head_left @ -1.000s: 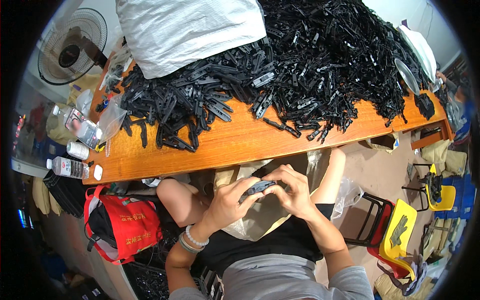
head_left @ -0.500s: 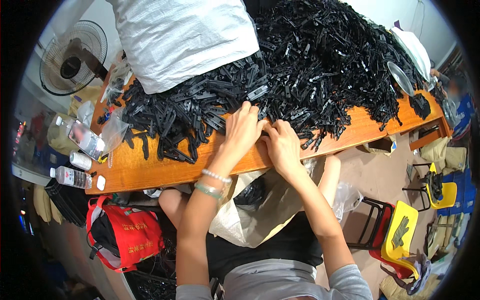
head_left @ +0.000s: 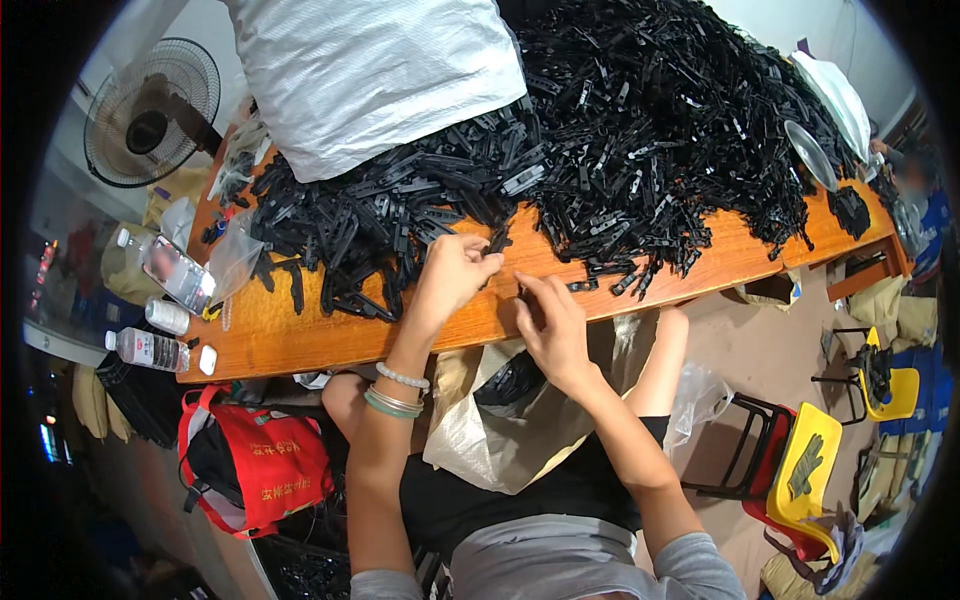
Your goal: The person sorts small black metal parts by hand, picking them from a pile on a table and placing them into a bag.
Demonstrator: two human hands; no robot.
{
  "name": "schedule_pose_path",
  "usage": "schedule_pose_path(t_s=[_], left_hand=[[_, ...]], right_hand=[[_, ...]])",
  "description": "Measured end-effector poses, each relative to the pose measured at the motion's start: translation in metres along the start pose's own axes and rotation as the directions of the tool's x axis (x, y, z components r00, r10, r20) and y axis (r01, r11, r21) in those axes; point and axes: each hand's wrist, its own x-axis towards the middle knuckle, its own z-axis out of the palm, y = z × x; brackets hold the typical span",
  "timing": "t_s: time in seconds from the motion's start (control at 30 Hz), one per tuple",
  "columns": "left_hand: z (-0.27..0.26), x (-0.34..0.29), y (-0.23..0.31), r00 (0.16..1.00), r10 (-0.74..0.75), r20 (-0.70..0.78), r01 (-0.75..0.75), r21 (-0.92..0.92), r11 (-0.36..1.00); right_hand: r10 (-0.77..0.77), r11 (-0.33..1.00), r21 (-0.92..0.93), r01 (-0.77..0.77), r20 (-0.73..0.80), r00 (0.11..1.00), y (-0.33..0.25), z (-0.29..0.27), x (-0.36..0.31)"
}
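Observation:
My left hand (head_left: 458, 275) is over the table's front part, fingers pinched on a slim black plastic piece (head_left: 499, 238) that points up toward the heap. My right hand (head_left: 553, 325) is just to its right, at the table's front edge, its fingers curled toward the thumb. Something small and dark shows between those fingertips, too little to name. Larger black plastic pieces (head_left: 370, 215) lie heaped on the left. Smaller black parts (head_left: 640, 170) form a big mound on the right. Across my lap, below both hands, an open woven sack (head_left: 470, 440) has dark contents.
A full white sack (head_left: 380, 80) rests on the heap's left side. Bottles (head_left: 150, 350) and a phone (head_left: 178, 270) are at the wooden table's (head_left: 270, 345) left end. A red bag (head_left: 265, 460) is at lower left, a fan (head_left: 150, 115) beyond, yellow chairs (head_left: 800, 470) at right.
My hands were together at the table edge and have come apart. The left now has a black piece in its fingertips; the right has drawn slightly back toward me.

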Motion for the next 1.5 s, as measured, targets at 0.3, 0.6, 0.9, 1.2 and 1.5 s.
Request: schedule_pose_path(t_s=[0.3, 0.6, 0.9, 1.2, 1.5], left_hand=[[-0.018, -0.019, -0.005, 0.959, -0.191, 0.21, 0.279, -0.574, 0.77], [0.001, -0.069, -0.011, 0.984, -0.141, 0.106, 0.164, -0.842, 0.514], [0.001, -0.088, -0.001, 0.93, -0.21, 0.301, 0.365, -0.81, 0.458], [0.003, -0.11, 0.016, 0.974, -0.035, 0.225, 0.157, -0.55, 0.82], [-0.002, -0.12, 0.031, 0.945, 0.324, 0.05, -0.323, -0.027, 0.946]], right_hand=[[0.574, 0.409, 0.701, -0.585, 0.301, 0.762, 0.009, -0.005, -0.007], [0.291, 0.272, 0.844, -0.462, 0.386, 0.876, -0.006, -0.035, -0.015], [0.22, 0.697, 0.623, -0.355, 0.285, 0.933, -0.018, -0.037, -0.014], [0.333, 0.592, 0.742, -0.314, 0.129, 0.934, -0.02, -0.021, -0.03], [0.296, 0.587, 0.746, -0.316, 0.166, 0.941, -0.02, -0.022, -0.039]])
